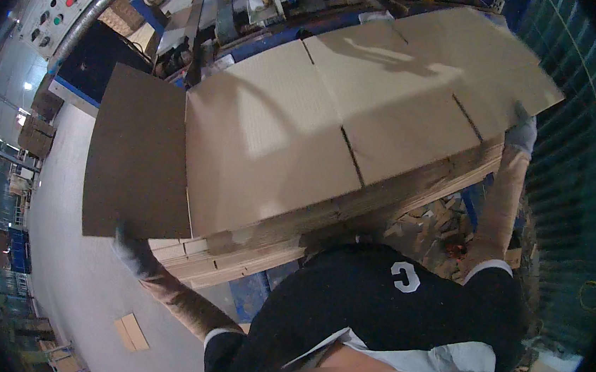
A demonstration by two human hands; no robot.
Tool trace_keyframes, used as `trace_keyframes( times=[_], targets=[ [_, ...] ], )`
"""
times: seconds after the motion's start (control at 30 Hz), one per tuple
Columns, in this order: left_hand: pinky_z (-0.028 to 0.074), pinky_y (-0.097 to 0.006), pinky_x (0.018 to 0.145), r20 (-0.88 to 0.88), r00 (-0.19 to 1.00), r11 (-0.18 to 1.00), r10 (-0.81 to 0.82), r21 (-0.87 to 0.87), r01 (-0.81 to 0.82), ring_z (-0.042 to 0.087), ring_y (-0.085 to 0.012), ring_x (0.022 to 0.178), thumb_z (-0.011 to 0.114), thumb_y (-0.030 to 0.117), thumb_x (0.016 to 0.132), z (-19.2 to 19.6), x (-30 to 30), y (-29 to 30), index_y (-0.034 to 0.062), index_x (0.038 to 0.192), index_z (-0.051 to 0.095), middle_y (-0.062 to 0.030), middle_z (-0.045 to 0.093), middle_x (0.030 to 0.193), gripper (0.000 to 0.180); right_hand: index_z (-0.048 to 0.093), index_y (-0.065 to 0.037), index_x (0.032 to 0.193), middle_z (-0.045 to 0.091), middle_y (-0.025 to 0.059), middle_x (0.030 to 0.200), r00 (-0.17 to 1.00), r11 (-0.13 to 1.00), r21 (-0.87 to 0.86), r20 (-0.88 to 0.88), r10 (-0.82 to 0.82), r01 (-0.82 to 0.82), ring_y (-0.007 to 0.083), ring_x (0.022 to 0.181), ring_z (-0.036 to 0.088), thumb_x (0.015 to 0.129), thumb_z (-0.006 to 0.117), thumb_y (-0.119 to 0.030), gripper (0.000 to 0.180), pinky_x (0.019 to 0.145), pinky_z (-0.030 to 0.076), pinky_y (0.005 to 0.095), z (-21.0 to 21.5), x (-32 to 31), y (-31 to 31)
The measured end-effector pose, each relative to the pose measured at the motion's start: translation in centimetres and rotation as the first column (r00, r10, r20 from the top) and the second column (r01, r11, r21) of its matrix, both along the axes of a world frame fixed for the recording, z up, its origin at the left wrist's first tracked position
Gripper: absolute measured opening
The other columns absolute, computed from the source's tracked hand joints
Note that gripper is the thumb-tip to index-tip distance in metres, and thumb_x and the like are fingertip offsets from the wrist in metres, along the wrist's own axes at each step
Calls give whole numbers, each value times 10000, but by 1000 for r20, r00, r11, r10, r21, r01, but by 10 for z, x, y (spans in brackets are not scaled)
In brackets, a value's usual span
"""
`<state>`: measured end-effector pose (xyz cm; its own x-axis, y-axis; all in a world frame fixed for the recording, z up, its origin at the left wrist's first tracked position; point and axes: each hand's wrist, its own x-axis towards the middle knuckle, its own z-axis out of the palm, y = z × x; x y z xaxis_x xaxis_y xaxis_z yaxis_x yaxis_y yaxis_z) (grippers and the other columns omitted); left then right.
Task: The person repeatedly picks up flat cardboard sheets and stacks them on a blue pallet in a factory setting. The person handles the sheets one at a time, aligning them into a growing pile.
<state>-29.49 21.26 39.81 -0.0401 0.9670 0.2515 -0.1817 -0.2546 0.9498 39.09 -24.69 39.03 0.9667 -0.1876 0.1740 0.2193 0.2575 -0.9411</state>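
Note:
A large brown cardboard sheet with dark slots and crease lines lies across a stack of similar sheets in front of me. Its left panel looks darker and sticks out past the stack. My left hand, in a grey glove, is at the near edge of that panel, fingers partly hidden behind it. My right hand, also gloved, closes on the sheet's right end, with the fingertips over the top surface.
Beyond the sheet stands a machine with metal rollers and blue frames. A control panel with coloured buttons is at the far left. Cardboard scraps litter the area below the stack. A green corrugated wall rises close on the right.

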Motion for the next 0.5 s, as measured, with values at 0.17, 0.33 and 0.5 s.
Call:
trace_keyframes(
  times=[0.17, 0.33, 0.5],
  targets=[
    [462, -341, 878, -134, 991, 983, 25, 184, 0, 567, -207, 981, 558, 69, 828, -11, 40, -90, -53, 1169, 570, -114, 611, 1102, 363, 577, -3, 1183, 631, 90, 1117, 960, 914, -406, 260, 100, 15, 208, 993, 578, 832, 654, -149, 387, 886, 447, 320, 38, -140, -7],
    [354, -408, 1056, -846, 533, 754, -17, 340, 563, 477, -413, 1230, 553, -7, 692, -20, 115, -137, -31, 1254, 524, -270, 492, 1320, 563, 600, -85, 1158, 580, 86, 1219, 459, 219, -962, 271, 846, 165, 278, 1128, 511, 758, 661, -159, 412, 952, 417, 409, 14, -208, 5],
    [269, -520, 1092, -989, 57, 556, 139, 126, 821, 381, -415, 1296, 536, -2, 733, -21, 172, -146, 92, 1318, 481, -213, 417, 1399, 595, 599, -136, 1165, 534, 76, 1300, 311, -11, -976, 59, 948, 217, 317, 1233, 449, 721, 676, -195, 454, 1008, 384, 461, -10, -184, 24]
  ],
)
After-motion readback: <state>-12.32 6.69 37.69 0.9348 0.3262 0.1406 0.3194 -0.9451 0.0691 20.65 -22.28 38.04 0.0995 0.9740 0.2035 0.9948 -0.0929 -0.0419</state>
